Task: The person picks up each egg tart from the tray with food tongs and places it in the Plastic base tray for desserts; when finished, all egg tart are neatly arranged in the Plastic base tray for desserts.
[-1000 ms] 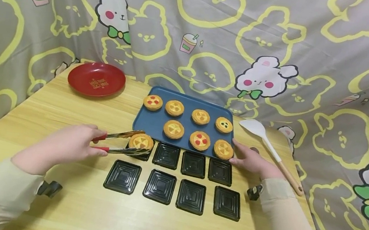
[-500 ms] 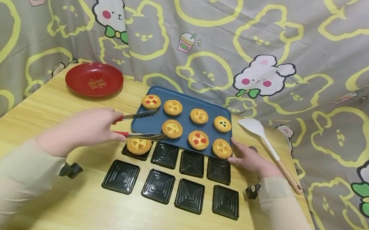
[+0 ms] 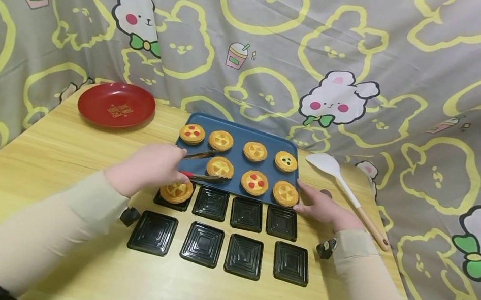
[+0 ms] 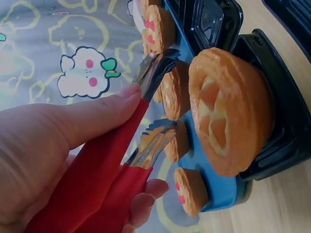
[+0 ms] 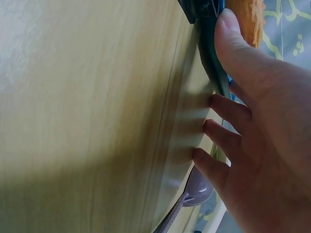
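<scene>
My left hand holds a pair of red-handled tongs with metal arms. Their tips stand apart on either side of a front-row egg tart on the blue baking tray; contact cannot be made out. Several other tarts sit on that tray, some with red topping. Below the tongs, another tart lies in a black square plastic tray. My right hand grips the baking tray's front right corner, thumb on the edge; three other fingertips touch the table.
Two rows of black square trays lie in front of the baking tray. A red plate stands at the back left. A white spatula with a wooden handle lies at the right, and a dark spoon is partly behind my right hand. Patterned cloth hangs behind.
The tongs have let go of the tart in the left black tray. My left hand has moved right and forward, bringing them around a tart on the baking tray. My right hand stays at the corner.
</scene>
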The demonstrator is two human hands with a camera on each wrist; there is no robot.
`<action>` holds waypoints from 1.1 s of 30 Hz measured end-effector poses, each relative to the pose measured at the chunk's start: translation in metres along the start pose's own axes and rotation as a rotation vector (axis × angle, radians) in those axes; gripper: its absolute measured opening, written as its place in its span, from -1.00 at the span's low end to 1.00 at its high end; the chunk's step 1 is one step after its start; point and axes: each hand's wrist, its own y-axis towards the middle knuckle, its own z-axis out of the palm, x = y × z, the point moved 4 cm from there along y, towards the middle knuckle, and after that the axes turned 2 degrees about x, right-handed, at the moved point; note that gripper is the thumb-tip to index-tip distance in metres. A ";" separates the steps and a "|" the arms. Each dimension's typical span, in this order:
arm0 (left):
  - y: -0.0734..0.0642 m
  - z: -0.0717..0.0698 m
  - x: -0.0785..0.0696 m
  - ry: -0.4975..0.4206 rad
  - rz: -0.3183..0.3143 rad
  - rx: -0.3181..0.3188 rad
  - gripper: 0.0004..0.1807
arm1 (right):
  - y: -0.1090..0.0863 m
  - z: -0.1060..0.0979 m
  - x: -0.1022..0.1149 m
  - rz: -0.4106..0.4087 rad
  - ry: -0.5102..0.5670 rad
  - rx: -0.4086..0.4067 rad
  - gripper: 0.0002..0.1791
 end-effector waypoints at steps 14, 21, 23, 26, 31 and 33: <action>-0.008 -0.001 -0.007 -0.014 0.001 -0.013 -0.41 | -0.001 0.001 0.000 0.016 0.032 0.003 -0.01; -0.039 -0.017 -0.021 -0.006 0.035 -0.043 -0.38 | -0.001 0.000 0.001 0.017 0.034 0.007 -0.01; -0.048 -0.020 -0.026 -0.010 0.045 -0.027 -0.39 | -0.001 -0.001 0.000 0.015 0.029 0.008 -0.01; -0.060 -0.020 -0.030 -0.023 0.047 0.004 -0.39 | -0.001 -0.001 -0.001 0.013 0.023 0.009 -0.01; -0.068 -0.012 -0.031 -0.036 0.048 0.032 -0.49 | -0.001 0.000 0.000 0.010 0.026 0.012 -0.01; -0.069 -0.008 -0.030 -0.038 0.046 0.047 -0.60 | 0.000 0.000 0.000 0.009 0.031 0.011 -0.01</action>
